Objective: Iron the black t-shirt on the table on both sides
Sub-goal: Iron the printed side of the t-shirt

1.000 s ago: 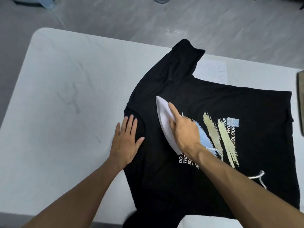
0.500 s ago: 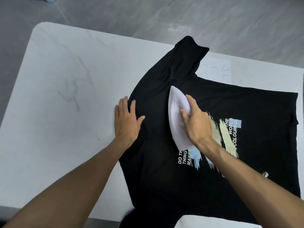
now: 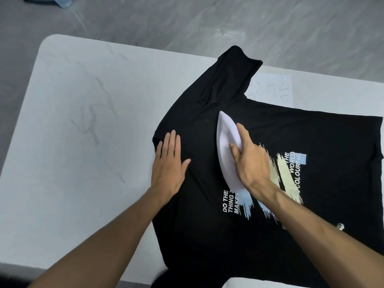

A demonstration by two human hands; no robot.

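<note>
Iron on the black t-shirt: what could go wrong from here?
1. The iron, gripped by the right hand, sits at the edge of the printed graphic; direct heat might damage it.
2. The left hand presses flat on the black t-shirt close beside the iron; a sweep that way could burn it.
3. The wrinkled sleeve ahead could get creases pressed in.

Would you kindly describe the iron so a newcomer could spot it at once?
Find the pale marble-patterned table; a black printed t-shirt lies spread across its right half. Beside its coloured print, the right hand grips a white boat-shaped iron, the only white, pointed object on the dark fabric.
</note>
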